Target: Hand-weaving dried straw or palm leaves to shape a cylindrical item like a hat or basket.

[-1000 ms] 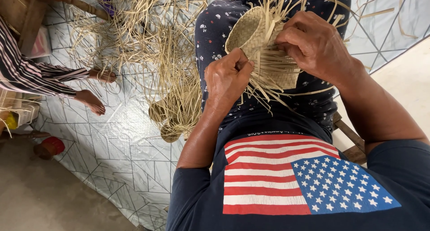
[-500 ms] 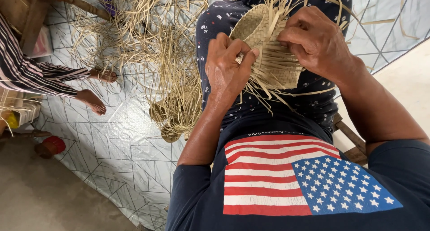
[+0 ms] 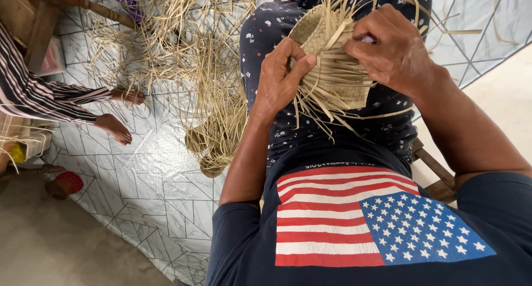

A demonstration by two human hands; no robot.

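Your left hand [image 3: 280,78] has slid up the basket [image 3: 335,70]; both grips pinch strips [image 3: 327,28]—pull each snug beside your thumb.

Patterned floor mat [image 3: 138,180] carries loose straw strips [image 3: 166,47]; woven bundle [image 3: 213,147] beside them.

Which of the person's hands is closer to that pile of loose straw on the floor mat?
Left. The left hand holds the woven basket on the side facing the straw pile; the right hand grips its far side.
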